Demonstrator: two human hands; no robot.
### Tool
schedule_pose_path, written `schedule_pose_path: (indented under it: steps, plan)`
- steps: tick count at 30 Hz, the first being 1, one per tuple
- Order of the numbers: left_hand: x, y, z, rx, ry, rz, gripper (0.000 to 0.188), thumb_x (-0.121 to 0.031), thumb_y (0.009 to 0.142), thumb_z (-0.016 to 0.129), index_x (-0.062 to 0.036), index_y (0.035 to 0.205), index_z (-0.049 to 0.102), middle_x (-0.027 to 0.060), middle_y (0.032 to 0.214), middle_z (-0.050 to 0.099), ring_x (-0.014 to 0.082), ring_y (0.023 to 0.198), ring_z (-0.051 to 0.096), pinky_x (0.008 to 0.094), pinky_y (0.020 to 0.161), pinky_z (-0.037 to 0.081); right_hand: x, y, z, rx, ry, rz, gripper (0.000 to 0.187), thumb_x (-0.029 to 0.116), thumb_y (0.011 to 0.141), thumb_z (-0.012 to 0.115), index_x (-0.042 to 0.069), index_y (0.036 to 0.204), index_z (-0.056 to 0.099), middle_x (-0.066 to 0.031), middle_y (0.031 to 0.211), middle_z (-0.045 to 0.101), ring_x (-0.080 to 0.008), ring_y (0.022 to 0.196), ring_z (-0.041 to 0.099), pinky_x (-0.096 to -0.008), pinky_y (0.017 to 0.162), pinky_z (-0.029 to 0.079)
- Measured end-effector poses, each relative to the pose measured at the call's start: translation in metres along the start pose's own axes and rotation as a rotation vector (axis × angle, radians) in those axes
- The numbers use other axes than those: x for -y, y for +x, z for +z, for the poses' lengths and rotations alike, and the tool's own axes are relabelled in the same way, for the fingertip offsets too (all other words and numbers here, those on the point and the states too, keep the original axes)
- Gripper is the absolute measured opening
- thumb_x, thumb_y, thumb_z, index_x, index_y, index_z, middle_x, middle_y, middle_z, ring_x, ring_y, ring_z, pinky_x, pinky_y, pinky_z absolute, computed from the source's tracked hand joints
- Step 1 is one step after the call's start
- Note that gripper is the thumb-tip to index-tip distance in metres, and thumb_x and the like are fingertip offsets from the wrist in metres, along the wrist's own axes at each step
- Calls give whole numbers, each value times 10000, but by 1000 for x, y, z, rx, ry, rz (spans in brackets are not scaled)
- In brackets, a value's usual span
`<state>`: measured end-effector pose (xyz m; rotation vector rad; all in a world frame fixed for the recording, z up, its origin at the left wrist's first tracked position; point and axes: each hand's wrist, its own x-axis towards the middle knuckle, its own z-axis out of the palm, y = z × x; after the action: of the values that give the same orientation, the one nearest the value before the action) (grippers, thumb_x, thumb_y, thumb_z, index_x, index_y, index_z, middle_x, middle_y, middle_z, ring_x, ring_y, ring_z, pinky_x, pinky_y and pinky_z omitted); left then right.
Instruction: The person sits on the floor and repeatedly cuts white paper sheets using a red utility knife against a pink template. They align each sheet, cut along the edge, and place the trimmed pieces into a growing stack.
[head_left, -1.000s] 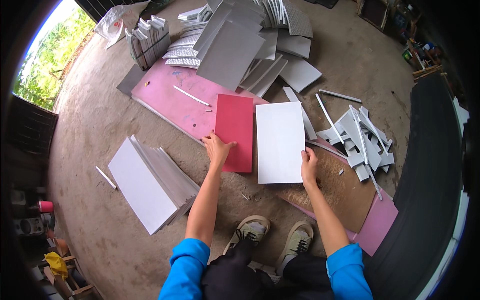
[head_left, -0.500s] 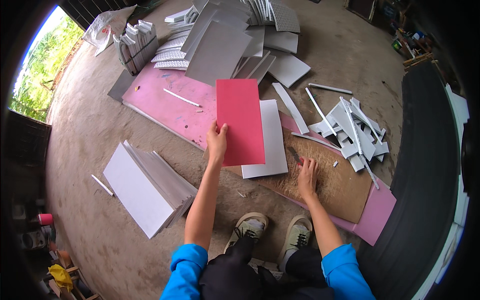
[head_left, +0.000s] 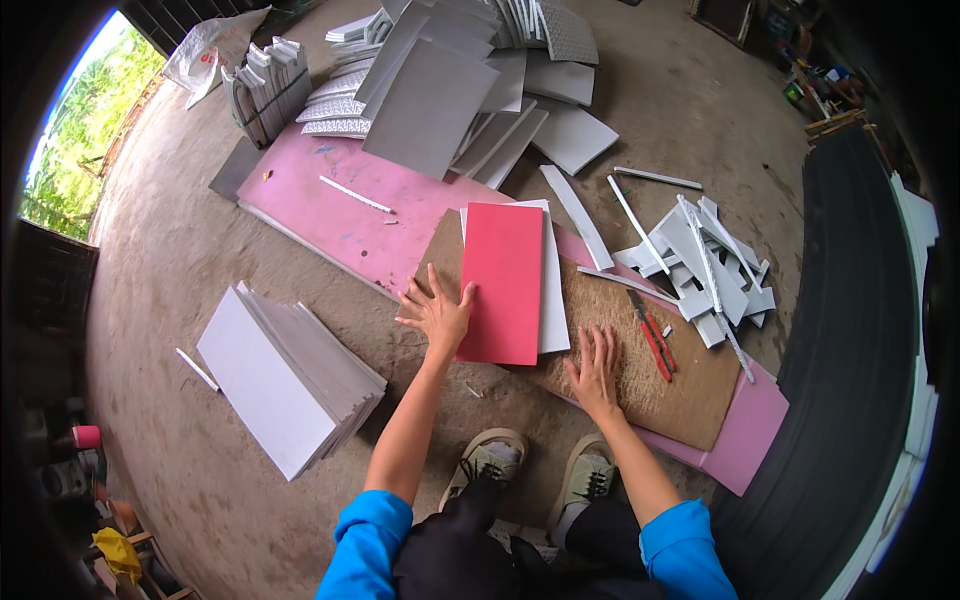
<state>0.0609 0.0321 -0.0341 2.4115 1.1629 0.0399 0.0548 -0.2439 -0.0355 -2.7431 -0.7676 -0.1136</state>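
— What's changed in the last half second?

— I've laid the red sheet (head_left: pixel 503 282) flat on top of the white sheet (head_left: pixel 553 300); before, I had it lifted in my left hand. Now only a strip of white shows along its right and top edges.

— And your hands?

— Well apart, both open with fingers spread. My left hand (head_left: pixel 437 313) presses flat at the red sheet's left edge, fingertips just touching it, likely to square it against the sheet beneath. My right hand (head_left: pixel 596 368) rests palm-down on the brown fibre board (head_left: pixel 690 390), gripping nothing, I'd say to steady me as I crouch.

— What are they lying on?

— The board sits over a big pink panel (head_left: pixel 330 215) on a bare concrete floor (head_left: pixel 170 300). A red-handled cutter (head_left: pixel 650 335) lies on the board to my right, white offcut strips (head_left: pixel 705 275) beyond it.

— And round about?

— A fanned stack of white sheets (head_left: pixel 285 375) on my left, grey panels (head_left: pixel 440 90) heaped ahead, greenery through an opening far left.
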Motion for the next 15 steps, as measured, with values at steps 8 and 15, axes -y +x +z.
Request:
schedule_pose_path:
  steps: [8, 15]
  plan:
    - [-21, 8, -10, 121, -24, 43, 998, -722, 671, 554, -213, 1426, 148, 312, 1386, 98, 530, 1266, 70, 693, 948, 102, -28, 1, 2, 14, -49, -44, 655, 402, 831, 563, 110, 1361, 314, -110, 1345, 296, -345, 1292, 226, -557, 1049, 195]
    - [-32, 1, -2, -130, -80, 440, 884, -479, 740, 650, -59, 1389, 221, 298, 1318, 239, 473, 1210, 253, 565, 983, 232, -21, 30, -16, -84, 206, 147, 504, 192, 834, 593, 65, 1290, 417, -141, 1239, 384, -321, 1183, 361, -482, 986, 304]
